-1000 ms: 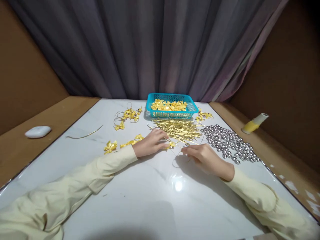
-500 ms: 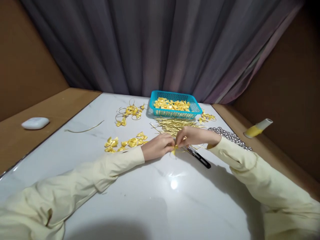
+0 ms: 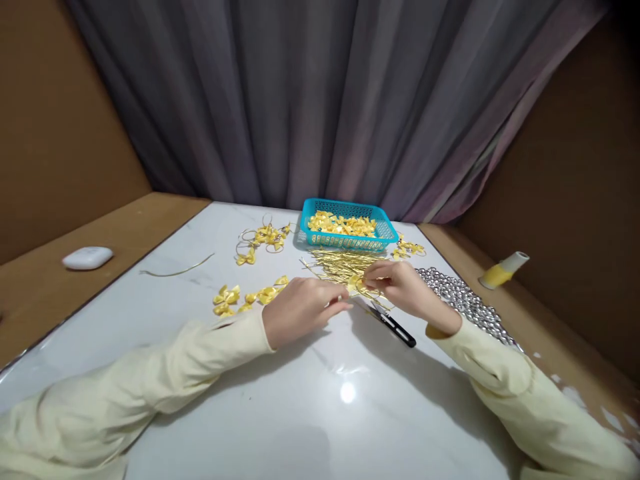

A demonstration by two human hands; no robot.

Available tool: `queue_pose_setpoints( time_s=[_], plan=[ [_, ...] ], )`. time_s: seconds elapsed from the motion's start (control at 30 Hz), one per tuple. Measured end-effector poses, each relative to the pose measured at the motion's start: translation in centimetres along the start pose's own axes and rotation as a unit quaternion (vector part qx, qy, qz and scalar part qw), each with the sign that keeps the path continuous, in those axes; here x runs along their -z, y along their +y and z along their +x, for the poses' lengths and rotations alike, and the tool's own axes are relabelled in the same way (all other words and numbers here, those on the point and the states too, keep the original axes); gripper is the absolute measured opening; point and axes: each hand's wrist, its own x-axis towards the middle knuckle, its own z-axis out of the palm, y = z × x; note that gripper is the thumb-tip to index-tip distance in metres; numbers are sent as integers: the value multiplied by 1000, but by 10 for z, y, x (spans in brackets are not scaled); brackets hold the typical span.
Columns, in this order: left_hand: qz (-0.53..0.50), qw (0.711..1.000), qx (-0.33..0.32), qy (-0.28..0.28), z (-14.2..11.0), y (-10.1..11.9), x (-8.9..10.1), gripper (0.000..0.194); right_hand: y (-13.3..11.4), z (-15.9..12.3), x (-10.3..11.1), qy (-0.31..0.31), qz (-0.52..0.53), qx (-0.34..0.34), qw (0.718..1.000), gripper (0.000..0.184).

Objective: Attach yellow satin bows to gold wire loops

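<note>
Over the middle of the table, my right hand (image 3: 400,287) is closed in a pinch on a small yellow ribbon bow (image 3: 356,283). My left hand (image 3: 307,307) is just to the left of that bow, thumb and index finger brought together; what lies between these fingertips is too small to make out. Below my right hand, thread snips with a black handle (image 3: 397,330) lie on the table. A heap of gold cords (image 3: 345,263) is spread behind both hands. Several loose yellow bows (image 3: 227,297) lie left of my left hand.
A blue basket (image 3: 306,230) of yellow bows stands at the back. Bows with looped cords (image 3: 270,235) lie left of it, more bows (image 3: 409,250) right. Silver beads (image 3: 467,300), a yellow-and-white tube (image 3: 503,270), a white case (image 3: 87,258) and a single cord (image 3: 180,272) lie around.
My hands have drawn slightly apart from their joint hold on the bow. The bow has risen a little with my right hand, and the camera view has tilted slightly.
</note>
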Motion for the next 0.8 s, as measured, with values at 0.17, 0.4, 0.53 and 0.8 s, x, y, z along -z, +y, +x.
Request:
queue_pose_setpoints(
  time_s=[0.17, 0.4, 0.53, 0.8],
  plan=[
    [-42, 991, 24, 127, 7, 0, 14, 27, -16, -25, 1, 63, -1, 21, 998, 28],
    [-112, 994, 15, -1, 17, 4, -7, 22, -32, -42, -5, 72, 8, 24, 997, 31],
    [-85, 995, 4, -46, 13, 11, -20, 34, -33, -48, -5, 71, 21, -3, 997, 31],
    [-180, 977, 40, -110, 17, 15, -26, 37, -29, -54, -8, 41, 44, 6, 998, 37]
  ],
)
